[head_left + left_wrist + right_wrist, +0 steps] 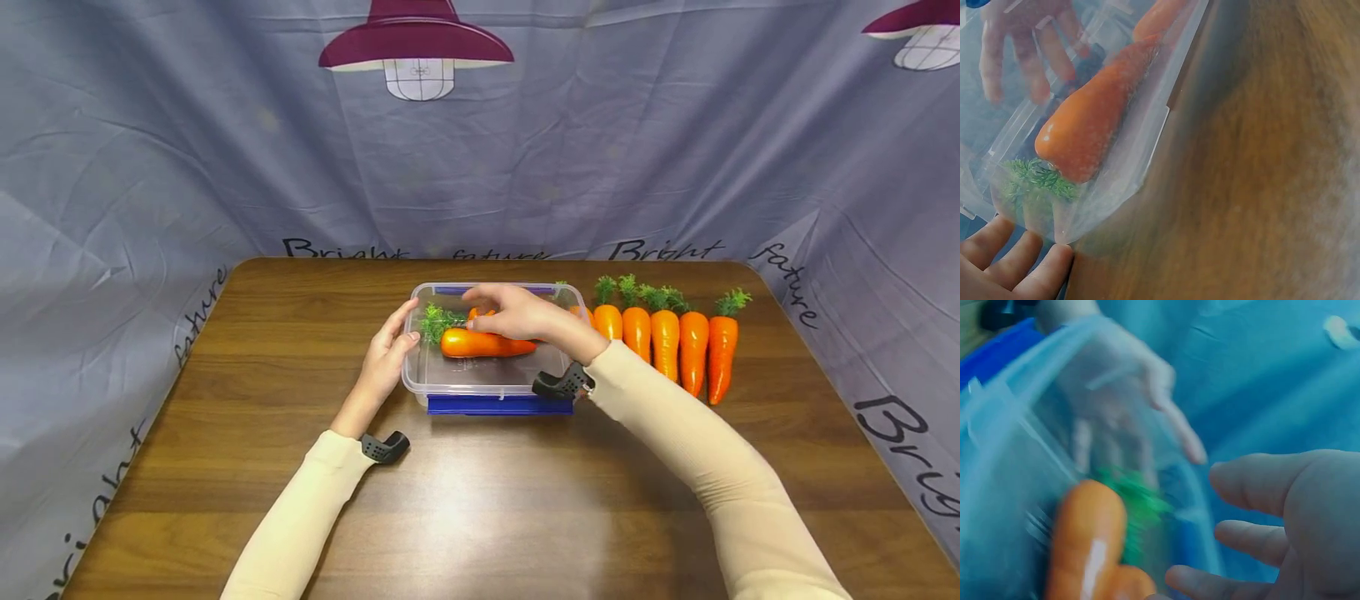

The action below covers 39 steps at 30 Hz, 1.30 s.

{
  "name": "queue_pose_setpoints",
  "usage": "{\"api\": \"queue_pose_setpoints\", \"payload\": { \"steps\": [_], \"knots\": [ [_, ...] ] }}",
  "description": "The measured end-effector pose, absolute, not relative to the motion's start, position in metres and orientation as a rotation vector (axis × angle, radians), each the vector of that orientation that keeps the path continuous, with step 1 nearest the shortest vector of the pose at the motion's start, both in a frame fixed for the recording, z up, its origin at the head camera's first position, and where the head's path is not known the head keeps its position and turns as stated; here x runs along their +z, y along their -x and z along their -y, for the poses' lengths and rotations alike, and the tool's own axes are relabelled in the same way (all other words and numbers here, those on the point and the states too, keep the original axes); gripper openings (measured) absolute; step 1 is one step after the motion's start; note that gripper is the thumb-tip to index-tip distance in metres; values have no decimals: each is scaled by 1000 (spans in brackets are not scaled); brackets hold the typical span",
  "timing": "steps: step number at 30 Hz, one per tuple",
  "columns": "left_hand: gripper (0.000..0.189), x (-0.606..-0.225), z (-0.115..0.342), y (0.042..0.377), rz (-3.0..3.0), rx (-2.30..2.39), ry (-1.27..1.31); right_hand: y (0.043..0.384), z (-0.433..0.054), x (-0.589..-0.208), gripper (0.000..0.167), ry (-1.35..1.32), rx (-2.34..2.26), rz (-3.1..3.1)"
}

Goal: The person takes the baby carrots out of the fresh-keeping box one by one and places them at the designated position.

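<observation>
A clear plastic food container [480, 379] with blue side clips stands on the table. Inside lies an orange carrot [480, 343], its green leaves [1038, 179] toward the left end. Behind it a second carrot [1132, 584] shows, partly hidden by my right hand in the head view. My left hand [384, 358] rests on the container's left end, fairly straight fingers against the outer wall. Over the container hovers my right hand [513, 315], thumb and fingers apart with nothing between them, close above the carrots.
Right of the container several carrots [665, 346] lie side by side, leaves pointing away from me. My right forearm crosses the lower part of this row. The wooden table [450, 508] ends at a grey printed curtain [480, 183] behind and at both sides.
</observation>
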<state>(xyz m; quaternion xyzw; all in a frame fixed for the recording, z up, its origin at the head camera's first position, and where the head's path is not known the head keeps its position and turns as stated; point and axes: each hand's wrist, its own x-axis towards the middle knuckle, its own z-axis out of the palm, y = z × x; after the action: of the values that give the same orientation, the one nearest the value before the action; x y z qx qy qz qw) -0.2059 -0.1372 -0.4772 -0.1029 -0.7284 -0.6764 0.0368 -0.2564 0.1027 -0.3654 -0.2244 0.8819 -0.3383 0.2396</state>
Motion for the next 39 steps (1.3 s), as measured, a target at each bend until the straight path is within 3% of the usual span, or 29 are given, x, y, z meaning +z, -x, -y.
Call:
{"api": "queue_pose_setpoints", "payload": {
  "steps": [14, 22, 29, 34, 39],
  "knots": [
    [57, -478, 131, 207, 2217, -2102, 367, 252, -72, -394, 47, 693, -620, -2506],
    [57, -478, 133, 208, 2222, -2107, 374, 246, -67, -399, 60, 834, -407, -2390],
    [57, -479, 133, 207, 2227, -2090, 362, 246, -68, -402, 58, 877, -431, -2350],
    [56, -480, 134, 207, 2243, -2082, 361, 252, -82, -390, 60, 883, -586, -2312],
    [56, -478, 136, 206, 2235, -2061, 339, 258, -107, -353, 60, 840, -889, -2294]
  ]
}}
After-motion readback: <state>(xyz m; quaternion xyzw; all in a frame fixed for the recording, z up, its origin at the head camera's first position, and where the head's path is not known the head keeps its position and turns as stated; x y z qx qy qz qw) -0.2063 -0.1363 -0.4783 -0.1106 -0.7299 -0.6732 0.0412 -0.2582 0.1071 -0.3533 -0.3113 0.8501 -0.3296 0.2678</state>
